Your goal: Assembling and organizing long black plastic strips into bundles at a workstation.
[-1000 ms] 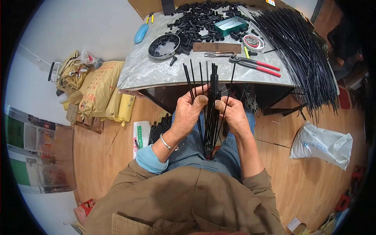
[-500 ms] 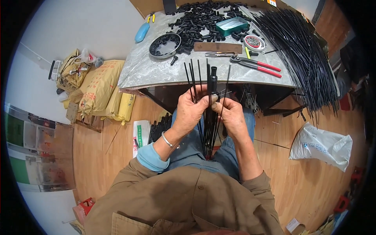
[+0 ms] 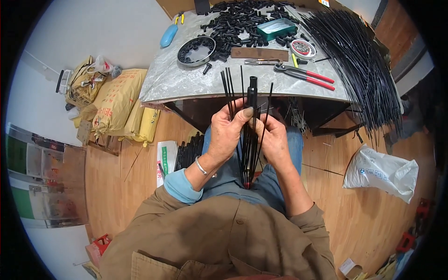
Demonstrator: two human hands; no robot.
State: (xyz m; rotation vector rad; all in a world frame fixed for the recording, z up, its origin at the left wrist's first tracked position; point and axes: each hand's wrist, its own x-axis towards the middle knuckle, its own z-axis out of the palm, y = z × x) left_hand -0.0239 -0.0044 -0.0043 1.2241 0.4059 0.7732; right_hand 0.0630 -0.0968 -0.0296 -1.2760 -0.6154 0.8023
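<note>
Above my lap stands a black tube (image 3: 252,89) with a stepped, open top end. Thin black rods (image 3: 247,158) surround it, gathered at a red-marked bottom end and fanning out at the top, like umbrella ribs. My left hand (image 3: 226,130) is closed round the tube and several rods, its thumb pressed on the tube's front. Close beside it, my right hand (image 3: 273,140) pinches a thin rod at the bundle's right side. Thin metal wire ends show between the hands. The right fingertips are partly hidden behind the rods.
On the grey table (image 3: 163,81) lie a heap of black tubular pieces (image 3: 233,28), red-handled pincers (image 3: 305,77), scissors (image 3: 263,62), a round tin (image 3: 196,50), a green box (image 3: 276,30), and a dish of small metal parts (image 3: 302,49). Long black rods (image 3: 354,65) overhang the right edge.
My left thumb has moved up and now presses on the tube's front. The tube and rods have shifted slightly left. My right hand remains at the bundle's right side.
</note>
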